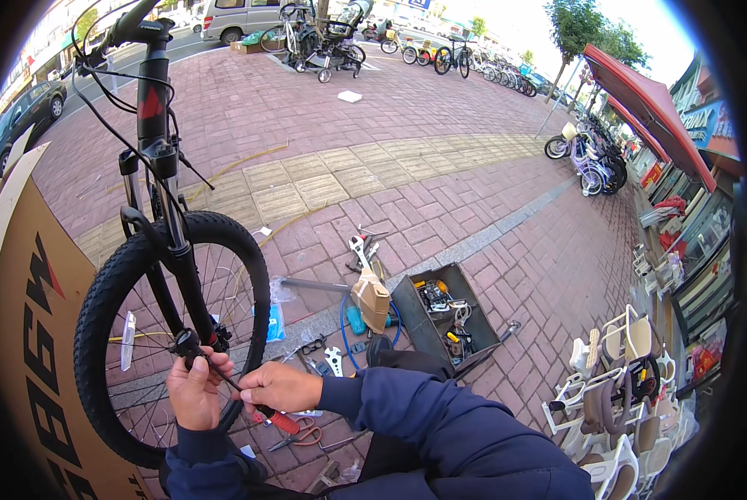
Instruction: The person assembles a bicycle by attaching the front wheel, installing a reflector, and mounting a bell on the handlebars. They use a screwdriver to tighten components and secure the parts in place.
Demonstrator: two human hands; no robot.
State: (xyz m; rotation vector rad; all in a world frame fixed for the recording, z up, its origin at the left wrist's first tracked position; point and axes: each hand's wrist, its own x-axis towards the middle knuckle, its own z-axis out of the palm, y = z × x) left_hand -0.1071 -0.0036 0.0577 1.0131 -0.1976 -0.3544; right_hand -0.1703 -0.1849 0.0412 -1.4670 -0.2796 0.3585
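Observation:
Low at the front wheel [254,275] of a dark bicycle, both of my hands work close together. My left hand [193,393] is closed around the black brake caliper [188,343] at the bottom of the suspension fork [192,287], thumb upward. My right hand [286,388] pinches a thin black rod or cable [233,385] that slants toward the left fingers. Just below the right hand shows a red-and-black handle [280,421], roughly in line with the rod; whether they join is hidden. Red-handled pliers [308,435] lie on the paving beneath.
An open metal toolbox [482,312] full of tools stands right of my knee. Around it lie an adjustable wrench [358,248], a teal power tool [355,321] and a blue cable [345,346]. A large cardboard box [32,308] borders the left; white child seats [615,400] are stacked at right.

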